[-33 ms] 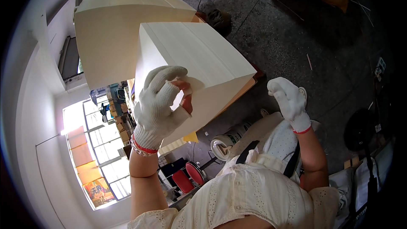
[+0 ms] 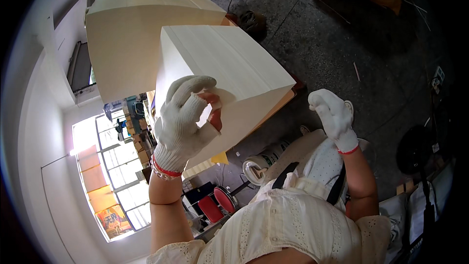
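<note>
- Head view: tall pale stack point(image 2: 220, 61) ahead of the person, larger cream stack point(image 2: 146, 34) just beyond it
- Left hand point(image 2: 183, 120), gloved, at the pale stack's near corner; thumb and forefinger curled with a gap between, bare fingertips point(image 2: 214, 120); whether they touch or pinch anything, cannot tell
- Right hand point(image 2: 333, 120), gloved, well apart from the left and off the stack, loosely curled, nothing seen in it; how tightly closed, cannot tell
- Judgement: light touch with bare fingertips, glove knit clear of the edge, corner kept square
- Against earlier frame: hands and stacks unmoved, no difference made out
</note>
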`<state>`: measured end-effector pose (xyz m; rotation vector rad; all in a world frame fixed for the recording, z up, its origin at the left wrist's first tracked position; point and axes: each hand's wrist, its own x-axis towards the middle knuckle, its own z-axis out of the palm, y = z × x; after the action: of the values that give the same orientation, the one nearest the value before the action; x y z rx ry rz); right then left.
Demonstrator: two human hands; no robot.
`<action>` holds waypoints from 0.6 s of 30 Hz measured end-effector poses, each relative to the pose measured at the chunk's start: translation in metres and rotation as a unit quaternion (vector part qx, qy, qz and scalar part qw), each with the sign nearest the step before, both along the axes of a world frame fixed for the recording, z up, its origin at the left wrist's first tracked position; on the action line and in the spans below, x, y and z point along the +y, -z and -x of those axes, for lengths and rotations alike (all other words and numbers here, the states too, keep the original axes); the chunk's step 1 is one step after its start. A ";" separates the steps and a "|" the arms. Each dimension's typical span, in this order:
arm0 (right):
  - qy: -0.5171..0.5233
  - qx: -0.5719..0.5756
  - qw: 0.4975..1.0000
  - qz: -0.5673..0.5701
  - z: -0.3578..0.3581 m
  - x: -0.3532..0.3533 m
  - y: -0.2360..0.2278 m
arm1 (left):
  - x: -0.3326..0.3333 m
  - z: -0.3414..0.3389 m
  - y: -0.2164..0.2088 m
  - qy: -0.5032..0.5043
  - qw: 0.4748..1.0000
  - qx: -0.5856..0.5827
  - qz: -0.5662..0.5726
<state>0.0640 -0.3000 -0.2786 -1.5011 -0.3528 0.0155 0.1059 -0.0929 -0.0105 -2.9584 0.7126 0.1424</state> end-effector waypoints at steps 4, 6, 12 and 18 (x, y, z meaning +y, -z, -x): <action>-0.020 0.023 0.999 -0.039 -0.002 -0.001 0.002 | 0.003 0.000 -0.001 0.016 1.000 0.004 -0.006; -0.022 0.031 0.998 -0.041 -0.001 -0.002 0.002 | 0.007 0.004 -0.005 0.001 1.000 0.000 0.004; 0.069 -0.193 0.979 0.001 -0.016 -0.006 -0.063 | 0.036 0.009 -0.023 -0.016 0.991 -0.131 0.033; -0.072 -0.409 0.892 0.180 -0.056 0.059 -0.178 | 0.054 0.018 -0.031 -0.040 0.981 -0.151 0.113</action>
<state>0.1197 -0.2405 -0.1002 -1.7931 -1.1933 -0.4724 0.0880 -0.0391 0.0209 -3.1171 0.6038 -0.4010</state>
